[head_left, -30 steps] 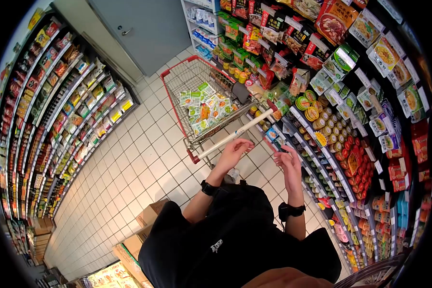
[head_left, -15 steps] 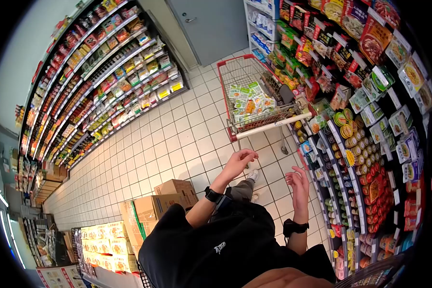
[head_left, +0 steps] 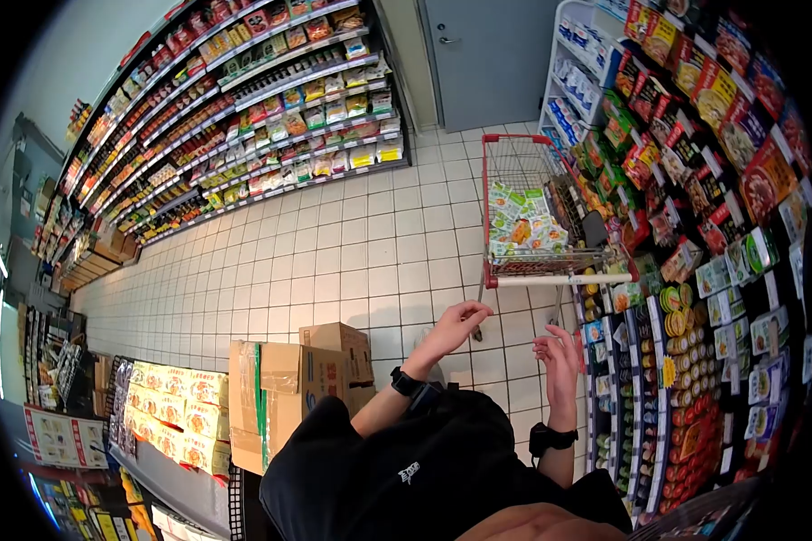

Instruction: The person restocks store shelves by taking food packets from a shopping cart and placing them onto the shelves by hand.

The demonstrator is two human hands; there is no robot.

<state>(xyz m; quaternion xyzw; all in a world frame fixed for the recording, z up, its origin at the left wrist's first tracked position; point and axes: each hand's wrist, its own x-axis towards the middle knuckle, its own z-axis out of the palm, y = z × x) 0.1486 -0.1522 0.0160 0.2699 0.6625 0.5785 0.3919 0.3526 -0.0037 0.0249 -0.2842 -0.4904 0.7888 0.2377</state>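
Note:
My left hand (head_left: 460,326) hangs in the air in front of my body, its fingers loosely bent and nothing visible in them. To its right, my right hand (head_left: 561,361) is raised with its fingers apart, also holding nothing. Both wrists wear black bands. Ahead of my hands stands a shopping cart (head_left: 559,280) with a pale handle bar and red corners; neither hand touches it. Several white-and-green packets (head_left: 521,216) lie in a pile inside its wire basket. My right hand is close to the shelf of tins and jars.
Cardboard boxes (head_left: 284,383) stand at my left, near a display of yellow packets (head_left: 176,410). A long stocked shelf (head_left: 271,117) lines the far left. Hanging packets and tins (head_left: 686,361) fill the right side. A grey door (head_left: 487,63) is behind the cart, beyond tiled floor (head_left: 334,252).
The view has turned left, so the cart and shelves appear further right. My left foot area is less visible. Both hands keep nearly the same pose, still empty.

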